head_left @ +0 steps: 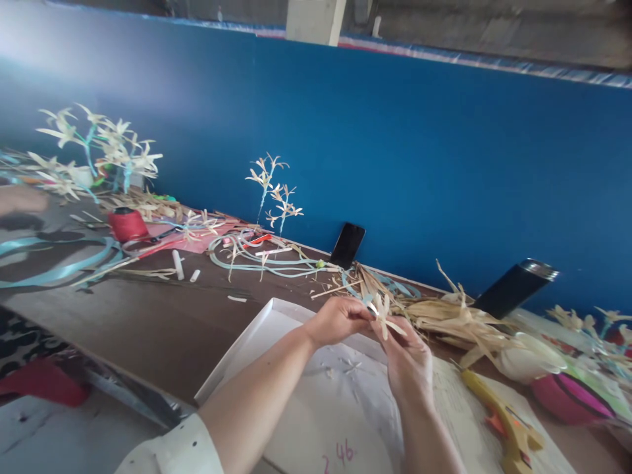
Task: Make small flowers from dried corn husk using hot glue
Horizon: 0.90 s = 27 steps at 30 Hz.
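Note:
My left hand (338, 320) and my right hand (409, 359) meet above a white tray (247, 349). Both pinch a small pale straw flower (384, 315) with thin splayed petals. The left fingers close on its left side. The right fingers grip it from below. A heap of dry straw leaves (454, 319) lies just beyond the hands.
A yellow glue gun (503, 415) lies right of the tray. A black phone (347, 245) and a dark flask (513, 288) lean on the blue wall. Finished flower sprigs (274, 191) stand behind; a red thread spool (127, 224), teal ribbons (59, 270) and another person's hand (20, 197) are at left.

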Tool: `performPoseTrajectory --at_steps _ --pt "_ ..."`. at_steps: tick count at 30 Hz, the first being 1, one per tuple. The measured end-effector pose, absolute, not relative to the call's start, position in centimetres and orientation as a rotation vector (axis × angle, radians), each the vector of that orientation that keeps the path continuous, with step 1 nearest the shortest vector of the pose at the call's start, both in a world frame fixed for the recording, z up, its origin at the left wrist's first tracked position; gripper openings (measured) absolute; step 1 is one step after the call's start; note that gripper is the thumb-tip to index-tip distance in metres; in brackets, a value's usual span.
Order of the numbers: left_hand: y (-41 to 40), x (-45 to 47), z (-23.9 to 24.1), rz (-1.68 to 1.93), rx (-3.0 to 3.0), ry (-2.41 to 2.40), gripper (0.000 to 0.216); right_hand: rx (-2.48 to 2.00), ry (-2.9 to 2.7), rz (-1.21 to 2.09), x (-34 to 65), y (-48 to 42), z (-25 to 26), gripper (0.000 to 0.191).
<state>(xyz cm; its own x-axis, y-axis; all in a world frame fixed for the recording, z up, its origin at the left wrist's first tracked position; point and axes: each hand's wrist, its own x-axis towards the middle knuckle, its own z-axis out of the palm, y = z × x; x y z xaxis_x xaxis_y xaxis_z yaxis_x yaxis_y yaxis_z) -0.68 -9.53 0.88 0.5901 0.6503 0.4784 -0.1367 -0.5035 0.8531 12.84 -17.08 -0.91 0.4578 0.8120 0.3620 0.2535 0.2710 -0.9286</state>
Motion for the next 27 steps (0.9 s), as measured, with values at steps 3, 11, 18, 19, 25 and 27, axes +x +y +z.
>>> performPoseTrajectory --at_steps 3,11,18,19,25,27 --pt "-9.5 -0.6 0.8 1.070 1.869 0.408 0.015 -1.225 -0.988 0.595 12.9 -16.8 -1.4 0.036" --pt "-9.6 -0.7 0.9 1.085 1.980 0.448 0.015 -1.339 -1.027 0.448 13.0 -17.1 -1.4 0.031" --pt "-9.7 -0.5 0.6 1.167 1.999 0.444 0.016 -1.336 -1.182 0.210 12.6 -17.1 -0.5 0.022" --pt "-9.7 -0.4 0.5 1.180 2.000 0.445 0.016 -1.337 -1.192 0.193 12.6 -17.1 -0.4 0.022" --pt "-9.6 -0.2 0.2 1.216 2.025 0.424 0.016 -1.370 -1.207 0.164 12.9 -17.0 -0.6 0.019" --pt "-9.6 -0.3 0.2 1.207 2.036 0.432 0.016 -1.375 -1.203 0.163 13.0 -17.0 -0.8 0.020"
